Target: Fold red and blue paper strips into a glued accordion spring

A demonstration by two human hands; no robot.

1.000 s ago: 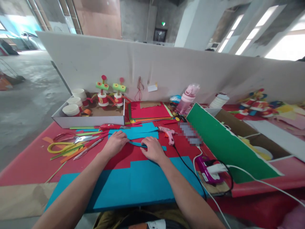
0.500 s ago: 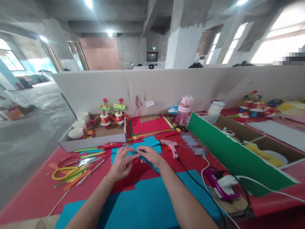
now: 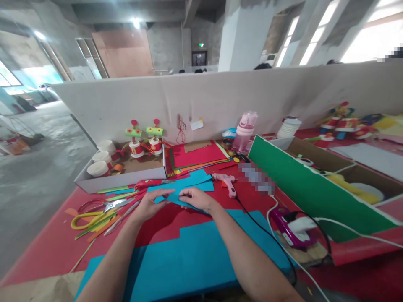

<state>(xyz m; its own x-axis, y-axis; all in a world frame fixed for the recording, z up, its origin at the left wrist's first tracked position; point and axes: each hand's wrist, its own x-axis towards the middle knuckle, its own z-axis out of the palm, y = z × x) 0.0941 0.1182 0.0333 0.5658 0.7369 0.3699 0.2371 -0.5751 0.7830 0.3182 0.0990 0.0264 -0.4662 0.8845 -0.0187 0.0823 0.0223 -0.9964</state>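
Note:
Both hands are at a small piece of blue paper (image 3: 175, 196) above the red tabletop. My right hand (image 3: 195, 199) pinches it between thumb and fingers, and part of it shows below that hand. At its left end, my left hand (image 3: 152, 205) has thumb and fingers closed about the paper edge. Behind the hands lie more blue paper pieces (image 3: 198, 179). A pink glue gun (image 3: 227, 183) rests to the right of them. Nearer my body, large blue sheets (image 3: 189, 260) lie under my forearms.
Scissors with yellow and red handles (image 3: 90, 218) lie at left among paper strips. A white box (image 3: 122, 181) holds paper cups and two cup figures. At right stand a green-sided box (image 3: 302, 188) and a purple power strip (image 3: 294, 233) with cables. A pink bottle (image 3: 244, 132) stands behind.
My left hand has shifted left and turned, from fingers raised over the paper to closing at its edge. The paper now shows flatter and wider between my hands. The camera view has tilted down.

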